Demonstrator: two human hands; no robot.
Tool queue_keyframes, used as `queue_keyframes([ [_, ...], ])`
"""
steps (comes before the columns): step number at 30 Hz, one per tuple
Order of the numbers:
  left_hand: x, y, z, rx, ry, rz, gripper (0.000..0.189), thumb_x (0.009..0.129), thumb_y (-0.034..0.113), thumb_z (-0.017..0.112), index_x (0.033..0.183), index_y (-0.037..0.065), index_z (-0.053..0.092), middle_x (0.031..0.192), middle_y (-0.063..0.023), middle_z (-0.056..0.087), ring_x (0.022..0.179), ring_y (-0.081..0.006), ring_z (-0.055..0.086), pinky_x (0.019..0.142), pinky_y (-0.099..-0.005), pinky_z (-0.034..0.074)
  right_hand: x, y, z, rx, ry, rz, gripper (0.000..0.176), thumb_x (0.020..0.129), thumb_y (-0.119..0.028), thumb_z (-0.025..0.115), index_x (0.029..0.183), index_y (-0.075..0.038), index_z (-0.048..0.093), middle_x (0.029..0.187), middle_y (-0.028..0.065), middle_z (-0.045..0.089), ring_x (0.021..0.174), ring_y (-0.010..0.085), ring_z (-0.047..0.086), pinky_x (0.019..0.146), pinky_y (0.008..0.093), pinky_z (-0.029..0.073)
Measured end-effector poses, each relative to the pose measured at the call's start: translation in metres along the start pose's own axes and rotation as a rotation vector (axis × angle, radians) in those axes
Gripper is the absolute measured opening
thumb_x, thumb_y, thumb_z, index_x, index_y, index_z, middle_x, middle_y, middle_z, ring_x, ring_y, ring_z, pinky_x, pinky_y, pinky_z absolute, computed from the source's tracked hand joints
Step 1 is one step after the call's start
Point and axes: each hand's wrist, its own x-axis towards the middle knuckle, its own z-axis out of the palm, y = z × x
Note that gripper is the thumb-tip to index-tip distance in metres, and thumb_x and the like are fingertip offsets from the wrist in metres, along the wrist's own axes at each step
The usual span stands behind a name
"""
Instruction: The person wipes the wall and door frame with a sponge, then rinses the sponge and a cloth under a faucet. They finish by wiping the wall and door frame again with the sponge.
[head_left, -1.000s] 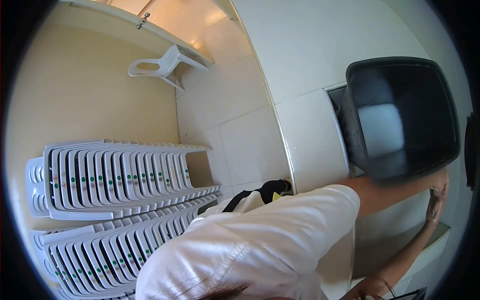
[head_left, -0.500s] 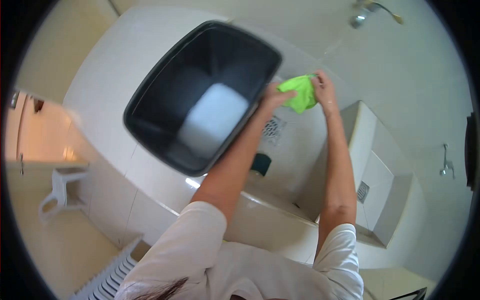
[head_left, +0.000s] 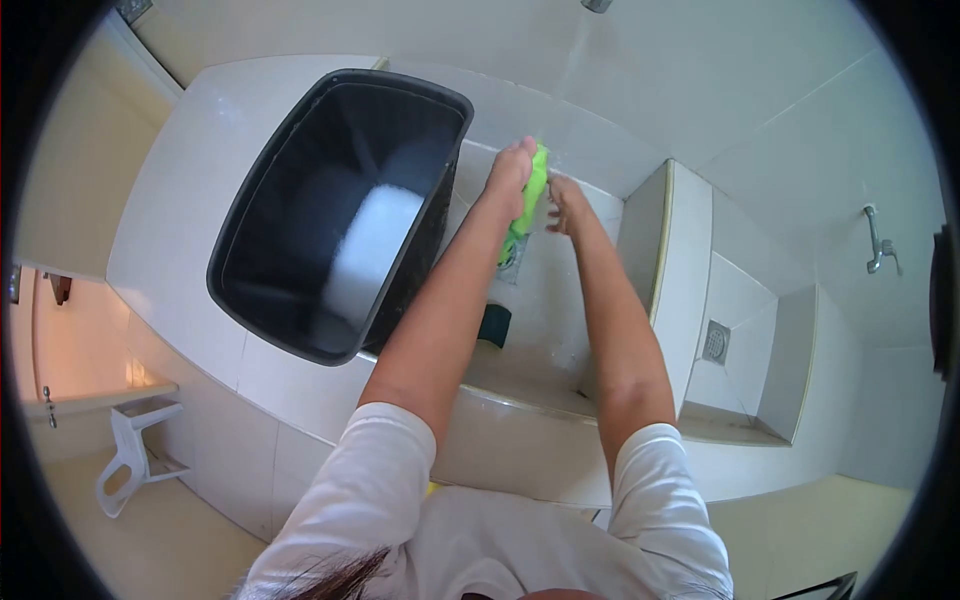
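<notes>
My left hand [head_left: 511, 180] grips a bright green cloth [head_left: 535, 190], which hangs bunched beneath it over the tiled basin [head_left: 545, 320]. Just right of the cloth is my right hand [head_left: 568, 207], its fingers apart and holding nothing. A stream of water falls from the tap [head_left: 596, 5] at the top towards the cloth. On the basin floor, a dark green scouring sponge [head_left: 494, 325] lies below the cloth. The cloth's lower end partly hides the drain grate [head_left: 512, 262].
A large black plastic tub [head_left: 270, 230] stands on the white tiled ledge [head_left: 170, 230], left of my left arm. To the right, a low tiled wall [head_left: 682, 235] borders a second basin with a drain [head_left: 716, 342]. Another tap [head_left: 881, 245] is on the right wall. A white stool [head_left: 130, 455] stands lower left.
My right hand has let go of the cloth and opened beside it. The cloth now hangs from my left hand. The view has shifted, bringing the water stream into sight.
</notes>
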Motion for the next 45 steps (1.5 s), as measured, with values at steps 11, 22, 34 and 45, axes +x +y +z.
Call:
queue_keyframes([
  [11,-0.029,-0.001,-0.029,-0.922,-0.019,-0.164,0.039,0.092,0.032,0.041,0.120,0.005,0.044,0.119,-0.0121,0.051,0.108,-0.0281,0.050,0.091,-0.0456,0.039,0.014,-0.030,0.003,0.841,-0.575,0.258,0.041,0.091,-0.037,0.035,0.103,-0.002,0.054,0.100,0.0156,0.059,0.083,0.0275,0.059,0.077,0.0431,0.049],
  [22,-0.008,-0.051,-0.016,-0.869,-0.279,0.006,0.048,0.088,0.052,0.032,0.120,0.018,0.045,0.114,-0.0070,0.053,0.103,-0.0239,0.054,0.088,-0.0402,0.042,-0.115,-0.069,0.034,-0.255,0.043,-0.805,0.025,0.080,-0.024,0.056,0.078,0.000,0.057,0.072,0.0154,0.061,0.067,0.0308,0.059,0.061,0.0362,0.047],
  [34,0.011,-0.013,-0.009,-0.701,-0.166,-0.235,0.044,0.083,0.042,0.036,0.091,0.006,0.059,0.087,-0.0114,0.062,0.081,-0.0274,0.058,0.077,-0.0406,0.047,-0.093,-0.047,0.026,-0.374,0.480,-0.755,0.040,0.079,-0.038,0.051,0.063,-0.004,0.064,0.063,0.0211,0.058,0.059,0.0384,0.058,0.056,0.0439,0.046],
  [45,0.006,-0.030,-0.041,-0.579,-0.212,-0.323,0.050,0.084,0.046,0.037,0.109,0.006,0.054,0.112,-0.0141,0.055,0.105,-0.0296,0.051,0.091,-0.0531,0.034,0.059,-0.020,0.010,0.273,-0.084,-0.277,0.035,0.084,-0.034,0.045,0.085,-0.003,0.062,0.074,0.0183,0.060,0.069,0.0341,0.059,0.064,0.0435,0.048],
])
